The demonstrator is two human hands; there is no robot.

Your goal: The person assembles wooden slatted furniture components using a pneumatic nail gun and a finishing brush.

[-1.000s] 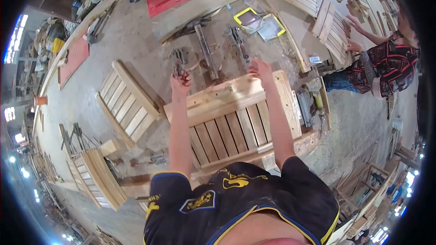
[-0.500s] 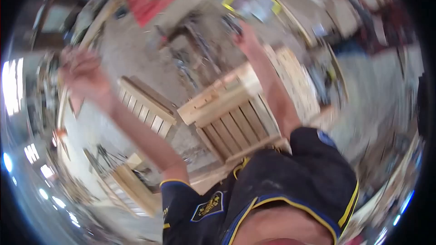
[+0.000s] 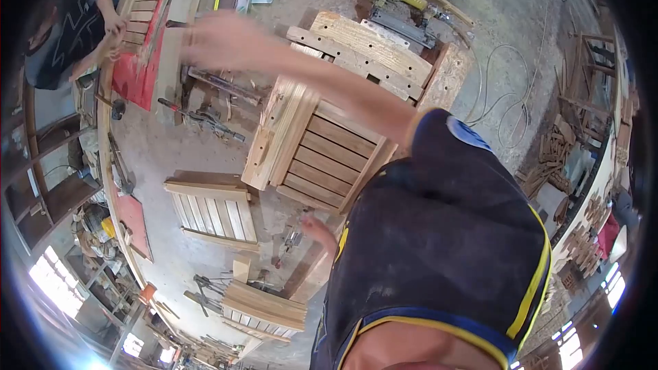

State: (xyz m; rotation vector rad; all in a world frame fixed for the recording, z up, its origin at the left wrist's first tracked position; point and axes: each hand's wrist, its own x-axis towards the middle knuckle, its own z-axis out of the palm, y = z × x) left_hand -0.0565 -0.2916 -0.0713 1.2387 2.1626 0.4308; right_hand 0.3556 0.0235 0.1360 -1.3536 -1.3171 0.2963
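My right hand (image 3: 219,40) is stretched out at the upper left, smeared by motion. Its fingers look closed, and a short dark piece (image 3: 177,24) juts out past them; what it belongs to is hidden. Only part of my left hand (image 3: 317,229) shows beside my dark shirt, its fingers too hidden to judge. Between my arms lies a slatted wooden panel (image 3: 329,154) with thick boards (image 3: 279,133) along its left side. A bar clamp (image 3: 202,120) rests on the floor below my right hand.
Another person (image 3: 65,34) works at the upper left by a red sheet (image 3: 137,82). A drilled wooden bench top (image 3: 370,48) stands beyond my right forearm. Smaller slatted panels (image 3: 212,212) (image 3: 264,308) lie at lower left. A hose (image 3: 507,96) curls on the floor at right.
The view has turned, with the panel and bench now further right and the other person in sight. My left hand has dropped from its raised place to near my body; my right arm reaches leftward.
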